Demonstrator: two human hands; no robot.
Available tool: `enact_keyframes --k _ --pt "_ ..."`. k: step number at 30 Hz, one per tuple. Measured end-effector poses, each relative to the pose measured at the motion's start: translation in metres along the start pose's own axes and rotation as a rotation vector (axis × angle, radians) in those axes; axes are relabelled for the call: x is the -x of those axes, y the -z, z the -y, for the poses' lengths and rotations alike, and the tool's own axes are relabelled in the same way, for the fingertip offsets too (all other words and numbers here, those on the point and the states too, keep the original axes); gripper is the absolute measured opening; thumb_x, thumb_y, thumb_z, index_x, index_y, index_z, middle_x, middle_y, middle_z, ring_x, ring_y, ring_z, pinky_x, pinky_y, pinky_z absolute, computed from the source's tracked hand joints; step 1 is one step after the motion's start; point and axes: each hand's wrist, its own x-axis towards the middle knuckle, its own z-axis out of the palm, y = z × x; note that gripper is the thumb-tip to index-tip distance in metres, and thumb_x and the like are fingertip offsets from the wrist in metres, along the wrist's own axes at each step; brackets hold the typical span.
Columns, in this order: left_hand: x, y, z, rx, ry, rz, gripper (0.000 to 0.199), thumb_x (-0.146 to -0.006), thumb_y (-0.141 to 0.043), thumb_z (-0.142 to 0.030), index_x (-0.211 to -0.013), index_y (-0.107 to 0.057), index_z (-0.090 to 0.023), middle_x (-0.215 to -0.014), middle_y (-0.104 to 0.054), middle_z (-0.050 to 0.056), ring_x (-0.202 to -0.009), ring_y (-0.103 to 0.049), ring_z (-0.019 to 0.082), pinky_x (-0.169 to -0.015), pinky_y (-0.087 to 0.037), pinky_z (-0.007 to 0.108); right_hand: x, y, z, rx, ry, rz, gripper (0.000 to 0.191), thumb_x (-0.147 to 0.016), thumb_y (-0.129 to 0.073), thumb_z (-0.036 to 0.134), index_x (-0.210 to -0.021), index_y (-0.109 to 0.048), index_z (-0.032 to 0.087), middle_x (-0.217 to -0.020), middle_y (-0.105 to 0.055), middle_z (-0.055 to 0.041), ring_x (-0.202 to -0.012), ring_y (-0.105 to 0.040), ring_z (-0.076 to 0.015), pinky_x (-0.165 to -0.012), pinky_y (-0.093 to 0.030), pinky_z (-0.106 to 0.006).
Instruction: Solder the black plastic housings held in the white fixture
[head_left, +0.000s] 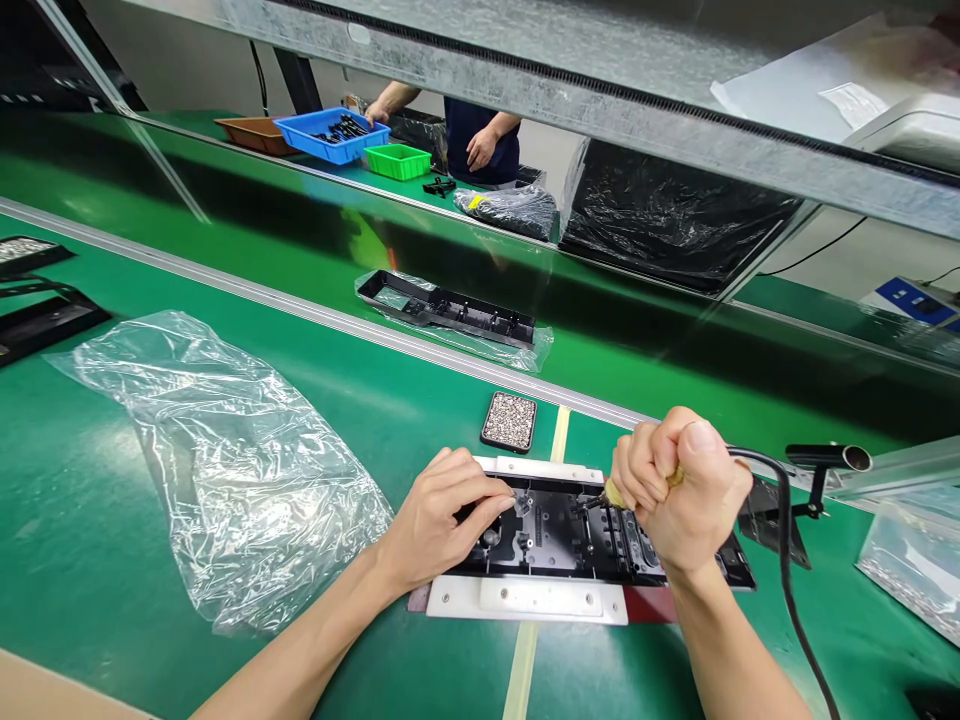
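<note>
A long black plastic housing lies open side up in a white fixture on the green bench. In my right hand is a corded soldering iron, gripped in a fist by its yellowish handle. Its tip points left and down, over the middle of the housing; whether it touches cannot be made out. My left hand rests over the housing's left end, thumb and forefinger pinched together above the inside. What they hold, if anything, is too small to name. Behind the fixture sits a small black tray of small metal pieces.
A clear plastic bag lies left of my arm. The iron's cord hangs at right, near a tubular holder. Another black housing lies on plastic beyond the rail. A co-worker's hand is at a blue bin.
</note>
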Motion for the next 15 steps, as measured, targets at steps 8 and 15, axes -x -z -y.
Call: enact_keyframes --k 8,15 --pt "0.0009 0.0002 0.0 0.0 0.005 0.0 0.011 -0.105 -0.06 -0.02 -0.099 -0.07 -0.022 -0.081 -0.064 -0.001 -0.078 -0.049 0.018 -0.076 -0.031 0.037 0.0002 -0.0001 -0.0002 -0.007 -0.001 -0.007 0.043 -0.093 -0.06 0.037 -0.058 -0.042 0.019 -0.045 -0.03 0.0059 -0.036 -0.025 -0.0066 -0.032 -0.025 -0.018" --pt "0.0007 0.0002 0.0 -0.004 0.008 0.002 0.011 -0.105 -0.06 -0.021 -0.099 -0.069 -0.022 -0.081 -0.064 -0.001 -0.078 -0.049 0.018 -0.076 -0.031 0.037 0.0006 -0.0001 -0.0003 -0.004 0.001 0.0 0.044 -0.093 -0.06 0.038 -0.058 -0.042 0.019 -0.044 -0.03 0.0059 -0.036 -0.026 -0.007 -0.032 -0.026 -0.018"
